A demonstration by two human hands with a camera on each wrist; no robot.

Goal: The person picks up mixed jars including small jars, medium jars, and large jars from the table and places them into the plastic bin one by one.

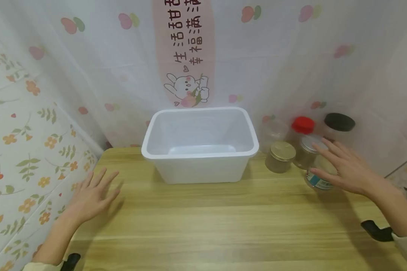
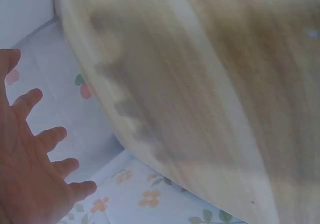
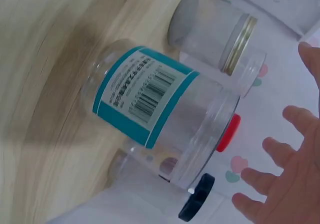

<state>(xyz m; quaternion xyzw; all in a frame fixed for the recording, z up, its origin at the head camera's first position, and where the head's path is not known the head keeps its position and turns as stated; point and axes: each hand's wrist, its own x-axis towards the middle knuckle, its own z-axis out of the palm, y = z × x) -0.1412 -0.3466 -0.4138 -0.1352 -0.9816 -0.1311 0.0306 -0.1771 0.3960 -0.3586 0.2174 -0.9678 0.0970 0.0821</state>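
My left hand [image 1: 93, 194] hovers fingers spread over the tabletop [image 1: 224, 226], holding nothing; white tub [image 1: 200, 145] sits centre-back; gold-lidded jar [image 1: 280, 156] beside it; my right hand [image 1: 342, 169], fingers apart, is at the teal-labelled jar [image 1: 320, 177] on the right.

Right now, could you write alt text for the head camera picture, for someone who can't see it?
A person's right hand reaches with spread fingers over a clear labelled jar among several jars on a wooden table. An empty white plastic tub sits centre, and the left hand hovers open at the left edge.
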